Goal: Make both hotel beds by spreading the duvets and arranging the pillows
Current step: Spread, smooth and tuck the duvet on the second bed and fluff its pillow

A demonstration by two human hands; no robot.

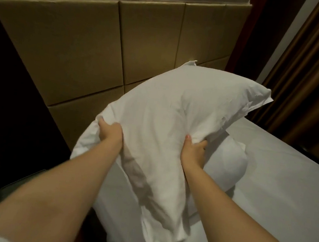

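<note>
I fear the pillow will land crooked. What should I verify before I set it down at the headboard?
1. Left hand grips the held pillow: ok.
2. Right hand grips it too: ok.
3. Held pillow level: not ok, it hangs tilted, near end drooping.
4. Spot below, by the headboard: cannot tell, hidden.
5. Second pillow lies on the sheet: ok.

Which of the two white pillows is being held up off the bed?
The near pillow, gripped by the left hand and right hand. The other pillow lies on the bed behind it, partly hidden.
</note>
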